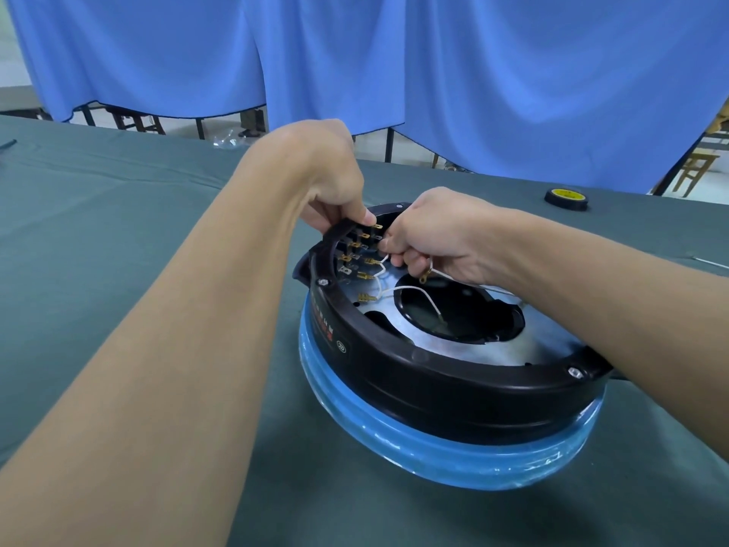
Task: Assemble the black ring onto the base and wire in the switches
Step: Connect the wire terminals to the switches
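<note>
Centre frame, on the green surface (pixel 118 215), the black ring (pixel 453 388) already sits on the blue-wrapped base (pixel 434 456). Your left hand (pixel 335 191) grips the ring's rim by the switches (pixel 357 250). Your right hand (pixel 434 234) pinches white wires (pixel 430 302). Most terminals look unconnected.

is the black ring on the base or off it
On: the black ring sits level atop the blue-wrapped base along its whole visible edge, with screw heads showing at two rim tabs.

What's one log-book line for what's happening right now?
left hand: grips black plastic ring rim | right hand: pinches thin white wire by brass switch terminals | stage: wiring
</note>
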